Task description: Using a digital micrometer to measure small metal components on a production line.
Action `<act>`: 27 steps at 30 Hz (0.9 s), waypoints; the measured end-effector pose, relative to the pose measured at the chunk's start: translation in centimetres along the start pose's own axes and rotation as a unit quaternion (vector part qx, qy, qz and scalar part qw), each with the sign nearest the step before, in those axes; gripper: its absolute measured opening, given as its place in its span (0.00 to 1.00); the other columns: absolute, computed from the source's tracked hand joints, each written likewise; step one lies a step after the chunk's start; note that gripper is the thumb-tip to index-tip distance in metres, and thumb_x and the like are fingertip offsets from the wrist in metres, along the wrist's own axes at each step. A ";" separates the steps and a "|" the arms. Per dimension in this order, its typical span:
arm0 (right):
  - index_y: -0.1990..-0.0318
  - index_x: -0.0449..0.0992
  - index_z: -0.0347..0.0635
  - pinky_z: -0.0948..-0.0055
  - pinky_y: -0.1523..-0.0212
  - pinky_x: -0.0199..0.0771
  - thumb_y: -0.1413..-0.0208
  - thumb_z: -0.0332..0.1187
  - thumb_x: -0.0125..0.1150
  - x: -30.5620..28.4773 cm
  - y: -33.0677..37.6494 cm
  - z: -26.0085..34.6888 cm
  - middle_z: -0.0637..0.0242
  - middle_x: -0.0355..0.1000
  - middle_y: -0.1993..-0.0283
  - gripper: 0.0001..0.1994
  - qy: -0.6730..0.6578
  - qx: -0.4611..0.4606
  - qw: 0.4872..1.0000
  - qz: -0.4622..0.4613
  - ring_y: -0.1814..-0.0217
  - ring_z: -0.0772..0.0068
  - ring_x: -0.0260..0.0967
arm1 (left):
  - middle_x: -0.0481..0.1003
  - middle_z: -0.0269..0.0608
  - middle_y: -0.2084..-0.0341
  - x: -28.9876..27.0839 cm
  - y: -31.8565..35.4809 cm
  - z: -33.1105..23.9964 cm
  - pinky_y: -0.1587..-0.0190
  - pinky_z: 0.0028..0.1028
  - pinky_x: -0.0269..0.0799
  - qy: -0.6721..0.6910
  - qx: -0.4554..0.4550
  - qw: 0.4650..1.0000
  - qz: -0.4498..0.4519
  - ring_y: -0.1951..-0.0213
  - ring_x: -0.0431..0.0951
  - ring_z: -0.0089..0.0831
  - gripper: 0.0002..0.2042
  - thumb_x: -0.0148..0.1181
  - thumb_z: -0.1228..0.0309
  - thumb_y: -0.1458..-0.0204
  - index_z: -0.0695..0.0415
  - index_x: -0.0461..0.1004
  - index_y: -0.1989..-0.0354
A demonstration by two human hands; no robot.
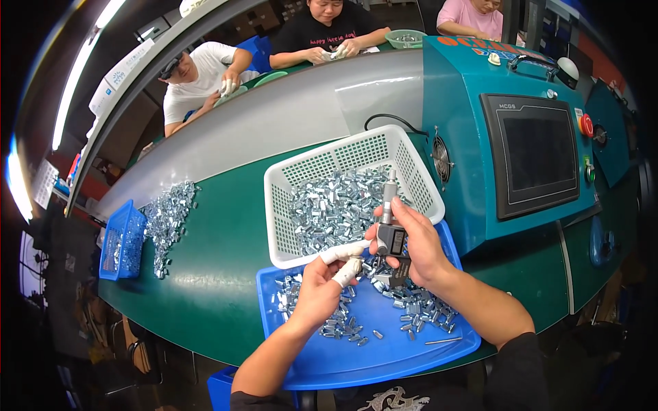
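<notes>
At L on the grn table (pixel 212 233), a small blue basket (pixel 133 250) holds metal pcs, w/ a loose heap (pixel 168 216) of shiny metal pcs just R of it. Far side, a co-worker in a white shirt (pixel 205 75). Mid table, a white basket (pixel 276 205) w/ a big pile (pixel 332 209) of the same pcs; just nearer, a blue tray (pixel 384 359) w/ more pcs scattered in it. L hand (pixel 325 284), white covers on thumb & index, is over the tray: those tips nearly together beside the gauge; can't tell if a pc is btwn them. Digital gauge (pixel 391 238) is upright, slightly tilted, above where basket & tray meet, R hand (pixel 421 246) fingers clamped on it. Thin rod (pixel 444 340) lies near R in tray. Far R, a grn machine (pixel 452 89) w/ dark screen (pixel 534 154) & red button (pixel 586 125).
</notes>
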State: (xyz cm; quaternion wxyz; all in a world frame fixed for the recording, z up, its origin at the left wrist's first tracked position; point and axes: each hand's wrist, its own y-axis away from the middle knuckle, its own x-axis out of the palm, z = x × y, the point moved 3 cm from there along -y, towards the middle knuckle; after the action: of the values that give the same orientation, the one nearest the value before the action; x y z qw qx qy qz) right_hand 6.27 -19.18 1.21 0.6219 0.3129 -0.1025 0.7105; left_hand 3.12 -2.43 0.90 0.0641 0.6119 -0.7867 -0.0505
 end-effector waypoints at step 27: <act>0.44 0.61 0.38 0.81 0.85 0.64 0.34 0.49 0.34 -0.3 0.1 0.0 0.58 0.71 0.66 0.24 -0.056 -0.017 0.998 0.038 0.69 0.74 0.72 | 0.77 0.42 0.61 0.7 0.2 1.5 0.58 0.27 0.78 0.133 -0.063 0.988 0.035 0.60 0.77 0.28 0.12 0.59 0.77 0.48 0.64 0.73 0.54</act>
State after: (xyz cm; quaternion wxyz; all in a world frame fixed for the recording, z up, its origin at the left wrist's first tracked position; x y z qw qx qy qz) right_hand 6.19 -19.46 1.01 0.5926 0.3380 -0.1611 0.7132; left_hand 2.49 -3.10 -0.50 0.2088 0.5796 -0.7876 -0.0160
